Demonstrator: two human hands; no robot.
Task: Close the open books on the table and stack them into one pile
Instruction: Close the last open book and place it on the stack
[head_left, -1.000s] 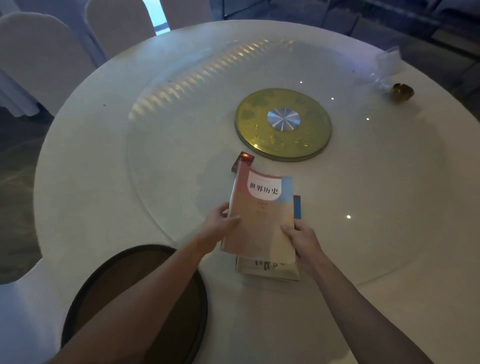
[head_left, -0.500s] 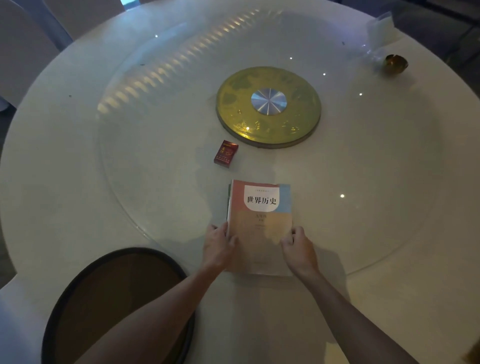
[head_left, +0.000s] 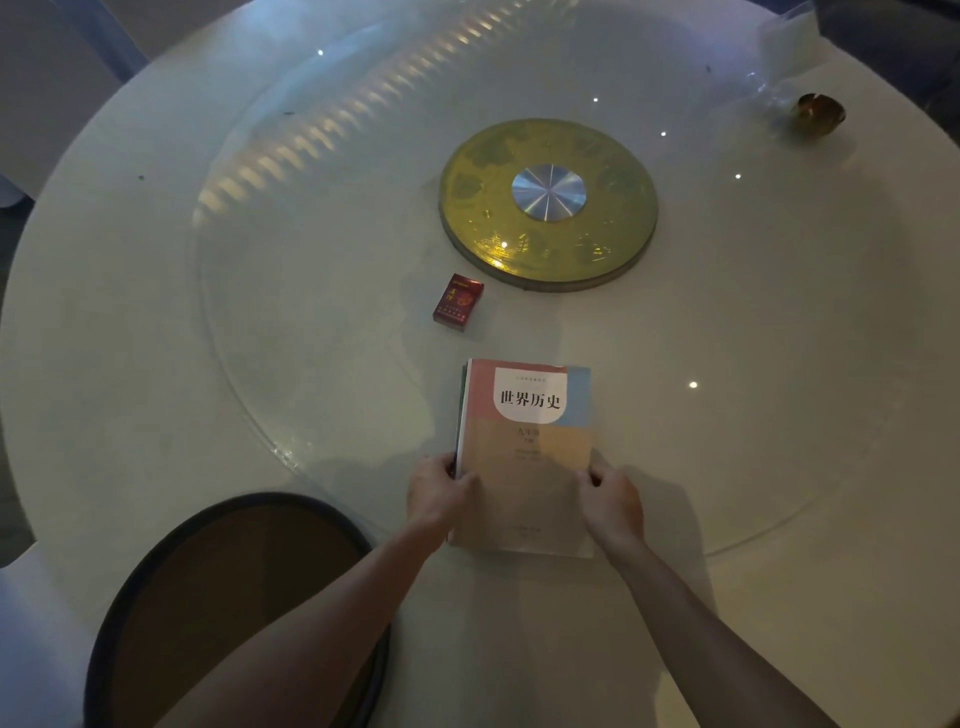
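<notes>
Books in a closed pink-and-beige paper pile (head_left: 524, 457) at 6 o'clock on the round white table (head_left: 156, 364) seem in the squaring step, the left hand (head_left: 440, 493) and right hand (head_left: 610, 501) pressing its sides; next they need only to let go.

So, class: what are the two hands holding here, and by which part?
The pile of books, by its near side edges: left hand at the left edge, right hand at the right edge.

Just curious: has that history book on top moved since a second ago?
Yes. The top book was held tilted, hiding the red box; now it lies flat on the pile, nearer the person.
</notes>
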